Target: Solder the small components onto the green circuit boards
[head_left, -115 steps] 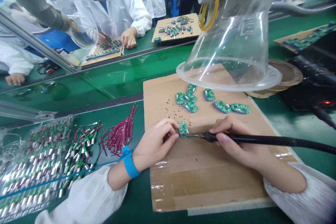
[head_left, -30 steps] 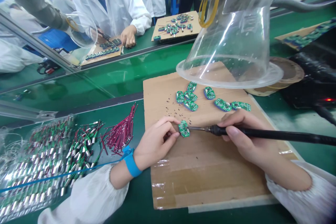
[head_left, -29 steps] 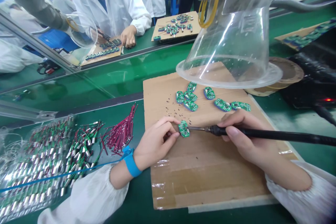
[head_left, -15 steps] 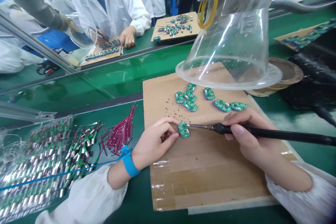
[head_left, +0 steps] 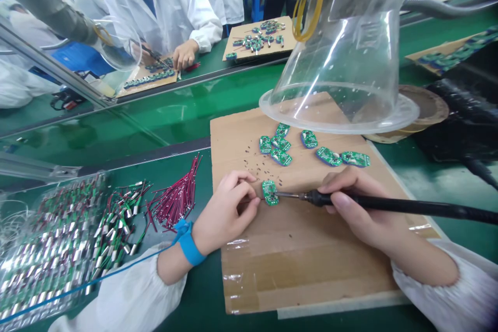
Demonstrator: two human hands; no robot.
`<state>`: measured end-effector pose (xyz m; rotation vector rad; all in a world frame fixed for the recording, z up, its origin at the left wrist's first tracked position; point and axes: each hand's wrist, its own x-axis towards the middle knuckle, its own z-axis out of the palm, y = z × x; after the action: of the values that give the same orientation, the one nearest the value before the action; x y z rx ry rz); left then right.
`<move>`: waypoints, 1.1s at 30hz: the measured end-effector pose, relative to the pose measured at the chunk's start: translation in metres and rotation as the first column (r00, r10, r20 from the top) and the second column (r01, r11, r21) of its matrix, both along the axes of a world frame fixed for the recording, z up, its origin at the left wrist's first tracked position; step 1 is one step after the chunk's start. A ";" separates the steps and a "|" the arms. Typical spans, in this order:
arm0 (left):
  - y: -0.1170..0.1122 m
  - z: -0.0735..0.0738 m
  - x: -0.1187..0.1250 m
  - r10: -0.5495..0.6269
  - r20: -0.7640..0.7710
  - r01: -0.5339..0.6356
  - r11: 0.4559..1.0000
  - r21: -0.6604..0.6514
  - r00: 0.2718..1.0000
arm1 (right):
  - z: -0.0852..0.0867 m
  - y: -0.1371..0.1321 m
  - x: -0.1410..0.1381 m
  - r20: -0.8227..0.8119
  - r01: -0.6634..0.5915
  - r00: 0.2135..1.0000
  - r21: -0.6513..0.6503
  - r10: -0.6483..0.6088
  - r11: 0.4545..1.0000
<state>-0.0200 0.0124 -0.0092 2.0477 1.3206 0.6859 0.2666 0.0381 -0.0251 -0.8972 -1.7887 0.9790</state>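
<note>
My left hand (head_left: 225,212) rests on the cardboard sheet (head_left: 295,249), its fingers curled in a pinch just left of a small green circuit board (head_left: 269,192); what it pinches is too small to make out. It wears a blue wrist strap (head_left: 187,241). My right hand (head_left: 361,207) grips a black soldering iron (head_left: 389,205) like a pen. The iron's metal tip touches the right edge of that board. Several more green circuit boards (head_left: 303,148) lie farther back on the cardboard.
A clear fume hood (head_left: 342,78) hangs over the cardboard's far side. Red wires (head_left: 177,197) and a heap of green and silver wire pieces (head_left: 58,238) lie to the left. Beyond a green conveyor belt (head_left: 175,109), people in white coats work at other cardboard sheets (head_left: 257,39).
The iron's tip dipped from just above the board down to its right edge. My left fingers have drawn back slightly from the board. A co-worker's hand across the belt shifted left.
</note>
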 end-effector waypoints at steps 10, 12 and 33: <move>-0.001 -0.002 0.001 -0.001 0.032 0.001 1.000 -0.019 0.999 | 0.003 -0.003 -0.005 0.183 -0.064 0.982 0.086 0.047 0.994; -0.001 -0.001 0.002 -0.007 0.037 0.008 0.999 -0.037 0.999 | 0.004 -0.003 -0.006 0.188 -0.073 0.981 0.085 0.056 0.994; 0.000 -0.002 0.003 -0.014 0.026 0.015 0.999 -0.033 1.000 | 0.005 -0.003 -0.006 0.193 -0.059 0.981 0.103 0.038 0.993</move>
<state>-0.0171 0.0121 -0.0111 2.0143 1.2932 0.6772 0.2610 0.0351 -0.0199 -0.9072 -2.0139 0.8402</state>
